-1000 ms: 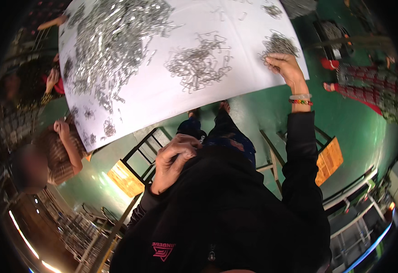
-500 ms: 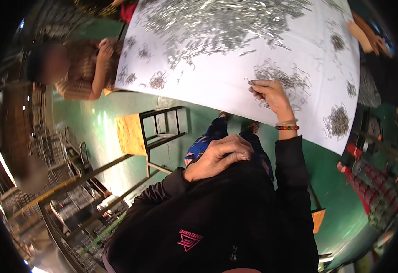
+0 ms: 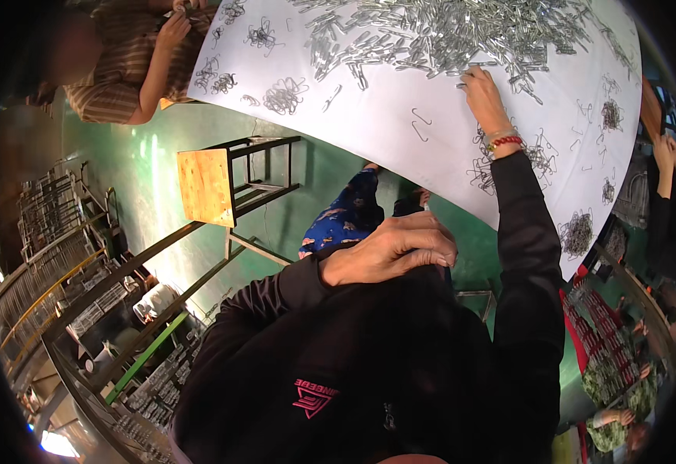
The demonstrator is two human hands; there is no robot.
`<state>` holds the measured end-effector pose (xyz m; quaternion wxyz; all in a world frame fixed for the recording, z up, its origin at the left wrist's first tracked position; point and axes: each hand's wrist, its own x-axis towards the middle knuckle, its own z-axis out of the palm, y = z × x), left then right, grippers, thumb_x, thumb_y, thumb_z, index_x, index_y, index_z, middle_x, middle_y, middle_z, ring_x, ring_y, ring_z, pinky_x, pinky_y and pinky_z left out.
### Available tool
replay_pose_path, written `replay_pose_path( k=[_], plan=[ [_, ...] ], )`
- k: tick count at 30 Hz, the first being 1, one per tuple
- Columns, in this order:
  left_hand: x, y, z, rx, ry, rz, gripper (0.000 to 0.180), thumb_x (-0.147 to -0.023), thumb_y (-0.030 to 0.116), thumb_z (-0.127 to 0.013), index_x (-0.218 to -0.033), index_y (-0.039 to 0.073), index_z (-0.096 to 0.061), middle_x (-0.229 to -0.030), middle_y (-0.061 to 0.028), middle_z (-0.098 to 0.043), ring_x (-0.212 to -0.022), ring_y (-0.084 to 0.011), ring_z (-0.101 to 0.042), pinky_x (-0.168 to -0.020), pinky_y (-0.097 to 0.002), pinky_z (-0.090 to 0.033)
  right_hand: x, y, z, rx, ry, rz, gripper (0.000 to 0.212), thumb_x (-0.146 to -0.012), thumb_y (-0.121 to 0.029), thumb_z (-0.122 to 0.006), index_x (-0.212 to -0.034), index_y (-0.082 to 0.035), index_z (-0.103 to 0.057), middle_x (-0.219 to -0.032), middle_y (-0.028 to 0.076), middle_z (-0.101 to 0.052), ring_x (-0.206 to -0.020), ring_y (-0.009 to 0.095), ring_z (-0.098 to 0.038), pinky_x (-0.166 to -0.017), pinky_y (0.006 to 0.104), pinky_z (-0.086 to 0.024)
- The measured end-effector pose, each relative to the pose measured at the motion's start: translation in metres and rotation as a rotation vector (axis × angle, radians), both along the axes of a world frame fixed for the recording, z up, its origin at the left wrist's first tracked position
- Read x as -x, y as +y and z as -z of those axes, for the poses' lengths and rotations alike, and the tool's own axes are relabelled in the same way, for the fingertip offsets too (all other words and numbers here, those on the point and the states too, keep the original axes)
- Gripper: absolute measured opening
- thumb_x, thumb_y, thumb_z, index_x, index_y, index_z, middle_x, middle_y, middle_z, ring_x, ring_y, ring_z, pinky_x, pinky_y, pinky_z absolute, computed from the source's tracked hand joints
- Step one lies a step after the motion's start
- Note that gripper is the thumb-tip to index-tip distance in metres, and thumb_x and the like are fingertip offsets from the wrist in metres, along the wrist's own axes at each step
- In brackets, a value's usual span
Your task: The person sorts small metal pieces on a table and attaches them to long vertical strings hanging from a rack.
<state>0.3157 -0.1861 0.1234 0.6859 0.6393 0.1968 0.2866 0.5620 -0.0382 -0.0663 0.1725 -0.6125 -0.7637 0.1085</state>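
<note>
My right hand (image 3: 483, 99) reaches over the white-covered table (image 3: 384, 131) to the near edge of a big pile of slim silver metal pieces (image 3: 438, 42). Its fingers are bent together on a small silver piece there, partly hidden by the fingertips. Two loose wire hooks (image 3: 421, 116) lie to the left of my right wrist. A tangle of wire hooks (image 3: 540, 155) lies beside and under that wrist. In front of my belly, my left hand (image 3: 400, 246) is curled closed, thumb against the fingers; whatever it may hold is hidden.
More small heaps of hooks lie at the left (image 3: 284, 96) and right (image 3: 576, 233) of the table. A person in a striped shirt (image 3: 121, 77) works at the left, and another person's hands (image 3: 666, 158) show at the right. A wooden-topped stool (image 3: 206, 187) stands on the green floor.
My right hand has moved farther out to the silver pile and no longer holds the wire hook; loose hooks now lie on the table. My left hand stays near my belly.
</note>
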Motion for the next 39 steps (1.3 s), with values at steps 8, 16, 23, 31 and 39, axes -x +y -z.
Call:
replay_pose_path(
  k=[8, 16, 23, 31, 39],
  plan=[
    [0.004, 0.023, 0.001, 0.008, -0.005, 0.103, 0.013, -0.084, 0.014, -0.06, -0.09, 0.003, -0.062, -0.09, -0.0077, -0.061, -0.089, -0.0216, -0.057, -0.076, -0.0329, -0.047, 0.009, -0.006, -0.017, 0.102, 0.021, 0.071, 0.011, -0.076, 0.001, -0.056, -0.085, 0.005, -0.06, -0.087, 0.014, -0.063, -0.079, 0.029, -0.062, -0.07, 0.0358, -0.05],
    [-0.006, 0.009, 0.027, 0.007, 0.074, 0.034, 0.009, -0.084, 0.009, -0.062, -0.089, 0.002, -0.06, -0.089, -0.0075, -0.061, -0.085, -0.0195, -0.059, -0.077, -0.0315, -0.046, 0.043, -0.152, -0.144, 0.255, 1.386, 0.622, 0.023, -0.082, 0.002, -0.061, -0.105, 0.003, -0.057, -0.082, 0.01, -0.064, -0.066, 0.014, -0.061, -0.062, 0.0271, -0.053],
    [-0.036, -0.015, 0.031, 0.12, 0.212, -0.015, 0.012, -0.085, 0.009, -0.062, -0.091, 0.0, -0.06, -0.086, -0.0064, -0.064, -0.082, -0.0136, -0.06, -0.074, -0.0276, -0.048, 0.044, -0.22, -0.168, 0.141, 1.408, 0.767, 0.024, -0.081, 0.001, -0.064, -0.103, 0.003, -0.057, -0.072, 0.007, -0.063, -0.059, 0.012, -0.06, -0.054, 0.0237, -0.05],
    [-0.054, -0.044, 0.041, 0.092, 0.235, -0.004, 0.015, -0.086, 0.013, -0.062, -0.092, 0.0, -0.06, -0.082, -0.0064, -0.064, -0.074, -0.0121, -0.058, -0.063, -0.0264, -0.046, 0.044, -0.257, -0.198, -0.025, 1.271, 0.763, 0.023, -0.08, 0.002, -0.065, -0.102, 0.003, -0.058, -0.067, 0.005, -0.062, -0.057, 0.01, -0.059, -0.054, 0.02, -0.044],
    [-0.049, -0.058, 0.034, 0.061, 0.254, -0.06, 0.017, -0.088, 0.017, -0.061, -0.094, 0.001, -0.059, -0.078, -0.0025, -0.061, -0.072, -0.0094, -0.055, -0.067, -0.0235, -0.043, 0.055, -0.266, -0.192, -0.179, 1.246, 0.791, 0.023, -0.08, 0.003, -0.064, -0.101, 0.005, -0.057, -0.077, 0.009, -0.065, -0.059, 0.01, -0.058, -0.055, 0.0183, -0.042]
  ],
)
